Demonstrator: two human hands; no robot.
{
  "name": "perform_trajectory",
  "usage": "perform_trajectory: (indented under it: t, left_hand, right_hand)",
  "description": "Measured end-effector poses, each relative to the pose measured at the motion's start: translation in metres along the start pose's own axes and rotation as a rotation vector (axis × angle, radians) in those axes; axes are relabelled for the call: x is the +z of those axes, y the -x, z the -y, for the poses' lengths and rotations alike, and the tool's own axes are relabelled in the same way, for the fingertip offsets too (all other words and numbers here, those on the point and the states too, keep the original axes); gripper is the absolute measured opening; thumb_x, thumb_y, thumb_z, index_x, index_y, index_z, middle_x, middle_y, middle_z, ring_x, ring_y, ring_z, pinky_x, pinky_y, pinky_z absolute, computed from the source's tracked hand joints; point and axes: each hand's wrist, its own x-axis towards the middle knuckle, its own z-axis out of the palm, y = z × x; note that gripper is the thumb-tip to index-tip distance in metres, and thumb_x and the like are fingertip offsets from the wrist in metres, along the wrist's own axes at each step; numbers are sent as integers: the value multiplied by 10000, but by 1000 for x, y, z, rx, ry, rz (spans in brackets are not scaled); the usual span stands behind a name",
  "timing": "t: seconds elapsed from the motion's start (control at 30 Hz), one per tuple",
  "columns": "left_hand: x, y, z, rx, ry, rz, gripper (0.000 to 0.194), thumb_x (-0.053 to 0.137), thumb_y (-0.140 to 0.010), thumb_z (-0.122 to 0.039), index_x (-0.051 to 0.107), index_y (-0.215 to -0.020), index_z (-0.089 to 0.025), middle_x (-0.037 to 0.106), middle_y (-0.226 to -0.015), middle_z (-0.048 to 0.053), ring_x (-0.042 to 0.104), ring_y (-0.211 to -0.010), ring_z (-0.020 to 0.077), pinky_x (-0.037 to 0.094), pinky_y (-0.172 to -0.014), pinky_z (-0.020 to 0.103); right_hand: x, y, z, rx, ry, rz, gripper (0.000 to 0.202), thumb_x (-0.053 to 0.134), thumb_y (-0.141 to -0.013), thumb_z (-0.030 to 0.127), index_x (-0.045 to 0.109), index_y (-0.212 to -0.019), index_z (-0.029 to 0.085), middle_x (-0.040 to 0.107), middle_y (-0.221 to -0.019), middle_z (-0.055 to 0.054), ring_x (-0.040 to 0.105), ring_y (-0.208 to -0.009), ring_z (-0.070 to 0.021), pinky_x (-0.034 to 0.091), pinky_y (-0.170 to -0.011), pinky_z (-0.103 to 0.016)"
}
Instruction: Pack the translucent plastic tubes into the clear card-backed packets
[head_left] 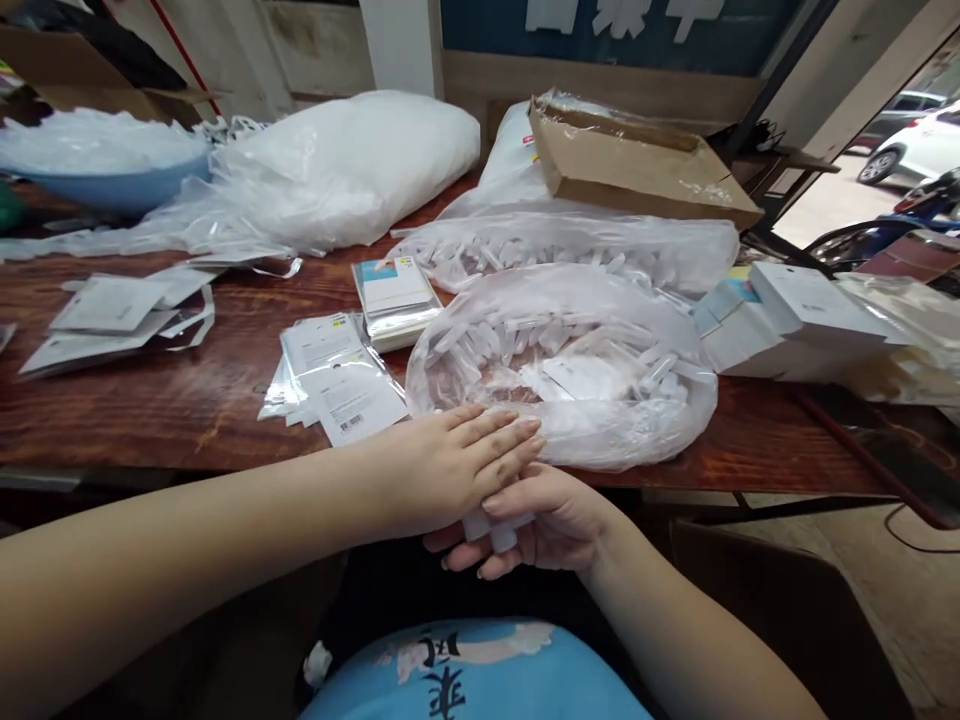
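Note:
Both my hands meet over my lap, in front of the table's near edge. My left hand (480, 455) lies on top, palm down, with its fingers stretched out flat. Beneath it my right hand (562, 515) is turned palm up, its fingers curled under several small white plastic pieces (504, 536). The left hand partly hides these pieces. Just beyond the hands, an open clear plastic bag (637, 430) holds many similar translucent pieces. Left of the bag are flat printed packets (360, 400) and a stack of cards (397, 300).
At the back stand a large white bag (360, 160), a cardboard box (630, 180) and a blue basin (127, 190). White packages (112, 305) lie at left. Boxed cards (802, 310) and a dark phone-like object (877, 450) are at right.

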Motion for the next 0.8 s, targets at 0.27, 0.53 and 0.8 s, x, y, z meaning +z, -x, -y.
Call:
perform_trajectory:
  t: [0.27, 0.53, 0.8]
  left_hand:
    - [8, 27, 3, -284, 237, 3, 506, 322, -853, -176, 264, -1354, -133, 306, -1401, 80, 244, -1295, 189, 216, -1055, 340]
    - [39, 106, 35, -1030, -10, -27, 520, 364, -836, -416, 501, -1202, -74, 448, -1298, 177, 352, -1229, 318, 298, -995, 449]
    - [41, 96, 3, -771, 118, 183, 613, 342, -827, -502, 434, -1270, -88, 368, -1349, 201, 389, -1208, 305, 333, -971, 435]
  right_hand:
    - [-9, -17, -22, 123, -243, 77, 250, 419, -769, 163, 543, -958, 55, 658, -910, -131, 657, -791, -161, 503, -573, -186]
    - [-13, -27, -42, 139, -211, 25, 303, 572, -660, 103, 575, -958, 51, 675, -825, -87, 654, -708, -131, 521, -614, -202]
    - [1, -46, -46, 233, -128, -81, 296, 621, -672, 96, 603, -960, 31, 655, -759, -63, 643, -662, -111, 525, -619, -197]
